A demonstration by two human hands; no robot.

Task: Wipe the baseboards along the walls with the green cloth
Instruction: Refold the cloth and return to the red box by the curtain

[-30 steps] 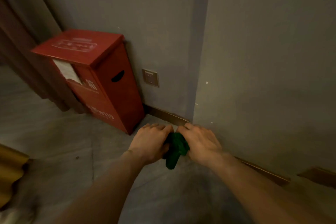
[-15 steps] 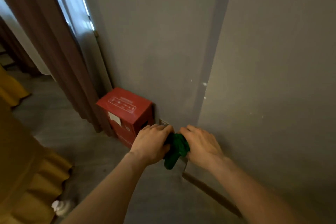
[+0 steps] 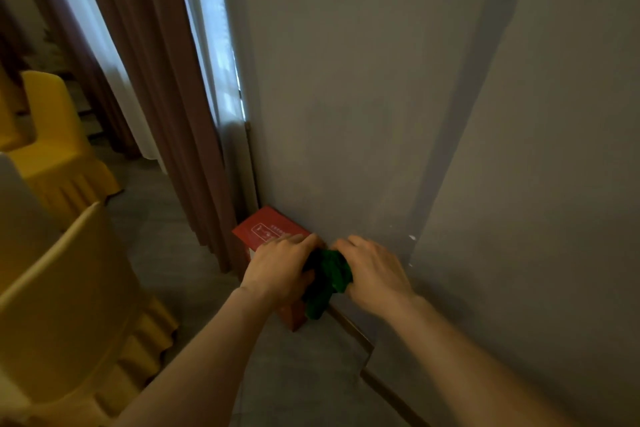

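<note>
The green cloth (image 3: 327, 279) is bunched between my two hands, held out in front of me well above the floor. My left hand (image 3: 280, 267) grips its left side and my right hand (image 3: 374, 270) grips its right side. A tail of the cloth hangs down below my hands. The brown baseboard (image 3: 349, 324) runs along the foot of the grey wall below my hands, turns the wall corner and continues toward the lower right. My hands are not touching it.
A red box (image 3: 268, 230) stands on the floor against the wall, partly behind my left hand. Brown curtains (image 3: 166, 114) hang left of it by a window. Yellow covered chairs (image 3: 69, 305) stand close on the left. Grey floor (image 3: 294, 374) lies below.
The view has risen and pulled back from the floor, so the red box and baseboard look smaller and lower. My hands keep the same two-handed grip on the cloth.
</note>
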